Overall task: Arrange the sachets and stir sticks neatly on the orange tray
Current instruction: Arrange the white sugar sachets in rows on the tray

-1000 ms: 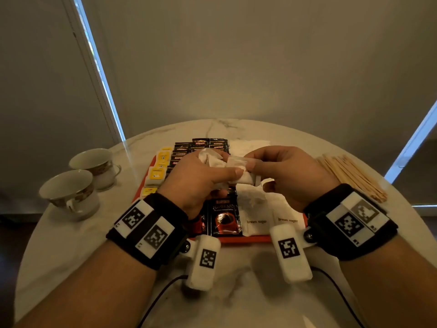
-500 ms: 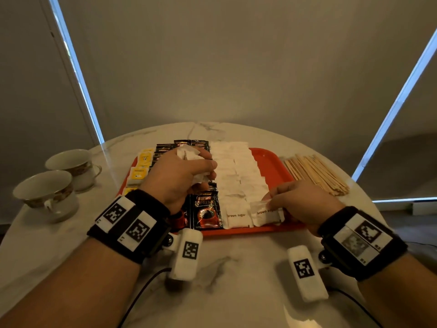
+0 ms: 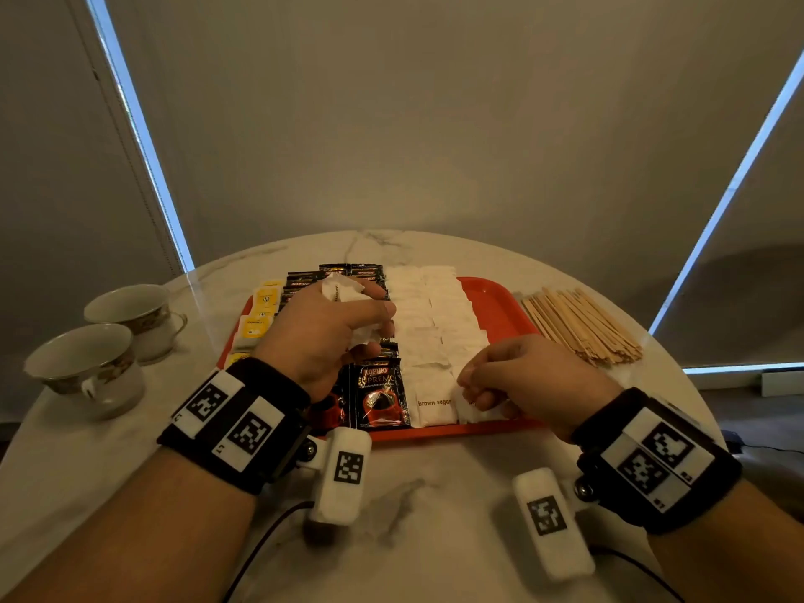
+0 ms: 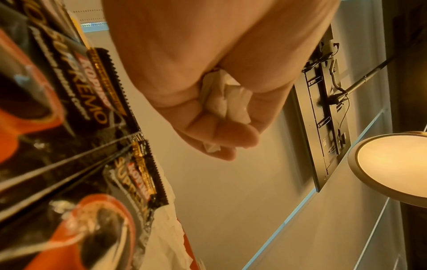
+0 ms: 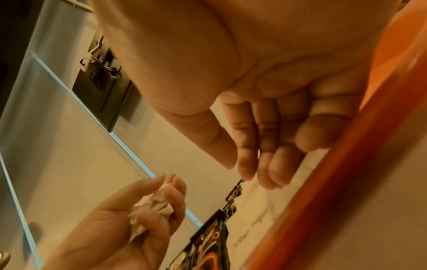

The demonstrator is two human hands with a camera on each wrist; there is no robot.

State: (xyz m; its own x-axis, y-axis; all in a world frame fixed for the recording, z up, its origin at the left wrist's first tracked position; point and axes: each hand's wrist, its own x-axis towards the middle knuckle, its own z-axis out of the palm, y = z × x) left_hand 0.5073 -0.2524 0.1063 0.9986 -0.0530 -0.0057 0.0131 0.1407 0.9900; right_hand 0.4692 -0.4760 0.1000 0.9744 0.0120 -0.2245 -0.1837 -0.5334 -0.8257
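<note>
Marble-topped round bench carrying an orange tray. Left hand, above the black coffee sachets, fingers curled around a bunch of white sachets. Right hand, at the tray's near edge, fingertips resting on the nearest white sugar sachet of two laid columns; fingers bent, not visibly clamped. Yellow sachets line the tray's left side. Stir sticks lie heaped on the bench just right of the tray; two cups stand to the left.

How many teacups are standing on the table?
2, both white porcelain teacups at the left of the round marble table, beside the orange tray: one nearer, one farther. None seems hidden.
</note>
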